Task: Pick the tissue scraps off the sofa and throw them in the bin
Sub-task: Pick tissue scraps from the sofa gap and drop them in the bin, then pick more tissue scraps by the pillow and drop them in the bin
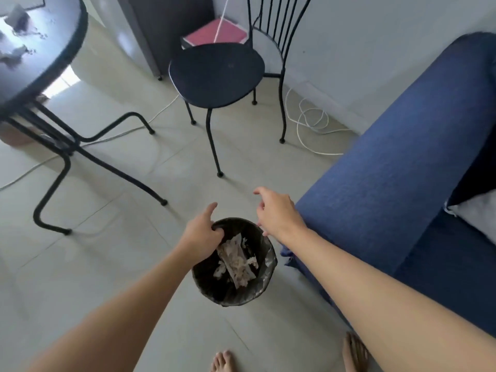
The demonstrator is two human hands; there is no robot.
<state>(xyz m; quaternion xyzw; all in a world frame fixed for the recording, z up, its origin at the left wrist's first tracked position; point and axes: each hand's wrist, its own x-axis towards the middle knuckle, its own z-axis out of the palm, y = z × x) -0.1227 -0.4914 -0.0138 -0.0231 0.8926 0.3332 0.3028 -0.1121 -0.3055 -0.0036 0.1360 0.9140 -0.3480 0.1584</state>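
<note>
A small round black bin (264, 283) stands on the tiled floor beside the blue sofa (381, 189). White tissue scraps (236, 260) lie inside it. My left hand (202, 234) grips the bin's far left rim, fingers curled over the edge. Just above the far right rim hovers my right hand (276, 210), fingers spread and holding nothing. No scraps show on the visible part of the sofa.
A black metal chair (217, 73) stands ahead, with a round dark table (45, 57) at the left carrying crumpled bits. White cables (308, 122) trail on the floor by the wall. A pale cushion (477, 216) lies on the sofa seat. My bare feet (222, 362) are at the bottom.
</note>
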